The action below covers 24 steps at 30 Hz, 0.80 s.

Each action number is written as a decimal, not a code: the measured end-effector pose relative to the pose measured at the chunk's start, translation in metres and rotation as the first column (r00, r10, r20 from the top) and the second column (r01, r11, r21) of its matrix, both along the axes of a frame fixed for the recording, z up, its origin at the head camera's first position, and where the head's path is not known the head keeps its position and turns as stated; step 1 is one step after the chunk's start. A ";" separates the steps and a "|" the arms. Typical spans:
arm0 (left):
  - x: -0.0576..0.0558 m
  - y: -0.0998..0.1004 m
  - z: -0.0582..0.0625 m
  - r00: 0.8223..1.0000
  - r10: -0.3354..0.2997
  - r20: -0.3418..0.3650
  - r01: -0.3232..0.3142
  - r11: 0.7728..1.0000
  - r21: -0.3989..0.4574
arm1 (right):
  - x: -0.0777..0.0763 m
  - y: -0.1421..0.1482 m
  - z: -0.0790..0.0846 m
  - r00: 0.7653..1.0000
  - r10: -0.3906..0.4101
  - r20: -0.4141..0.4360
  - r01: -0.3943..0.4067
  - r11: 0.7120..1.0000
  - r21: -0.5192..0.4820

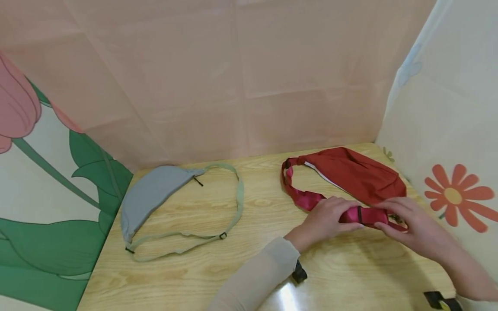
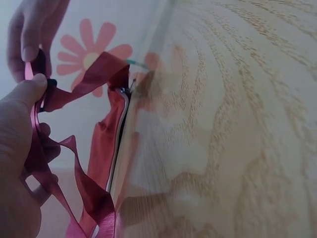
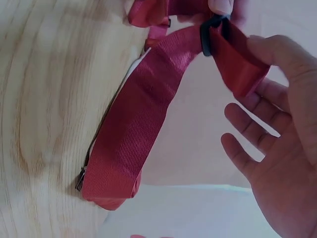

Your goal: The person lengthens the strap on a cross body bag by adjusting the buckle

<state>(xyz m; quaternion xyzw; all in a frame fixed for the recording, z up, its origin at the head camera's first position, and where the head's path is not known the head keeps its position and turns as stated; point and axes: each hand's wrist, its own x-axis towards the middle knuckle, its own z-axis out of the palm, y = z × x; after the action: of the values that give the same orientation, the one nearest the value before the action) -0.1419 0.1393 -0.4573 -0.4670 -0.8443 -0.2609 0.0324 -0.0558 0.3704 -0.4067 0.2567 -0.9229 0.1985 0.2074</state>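
Note:
A red waist bag [image 1: 354,172] lies at the right of the table, with its shiny dark-pink strap [image 1: 307,200] looping toward the front. My left hand [image 1: 324,220] pinches that strap beside its black slider buckle [image 1: 359,214]. On the other side of the buckle, my right hand [image 1: 414,226] pinches a folded loop of the strap between thumb and forefinger. In the right wrist view, that strap loop [image 3: 237,64] stands off the table, and the other fingers [image 3: 252,124] of the right hand are spread apart. The bag's zipper [image 2: 119,144] shows in the left wrist view.
A grey waist bag [image 1: 155,194] with a pale green strap [image 1: 239,194] lies at the left of the wooden table [image 1: 175,285]. A pinkish backdrop [image 1: 233,86] rises behind the table, with flower-printed sheets [image 1: 432,129] at both sides.

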 end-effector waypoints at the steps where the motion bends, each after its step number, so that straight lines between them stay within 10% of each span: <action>1: 0.000 0.000 0.000 1.000 0.004 0.000 -0.004 1.000 -0.003 | 0.001 0.001 0.000 1.000 -0.014 0.020 0.014 1.000 -0.022; 24: -0.002 -0.004 0.004 1.000 -0.018 -0.014 0.017 0.998 -0.060 | -0.002 -0.005 0.001 1.000 -0.013 0.011 0.013 1.000 -0.002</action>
<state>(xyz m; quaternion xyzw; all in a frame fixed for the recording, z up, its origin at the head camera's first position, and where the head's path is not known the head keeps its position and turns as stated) -0.1443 0.1352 -0.4533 -0.4769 -0.8474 -0.2324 0.0222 -0.0577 0.3656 -0.4059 0.2493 -0.9255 0.1995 0.2038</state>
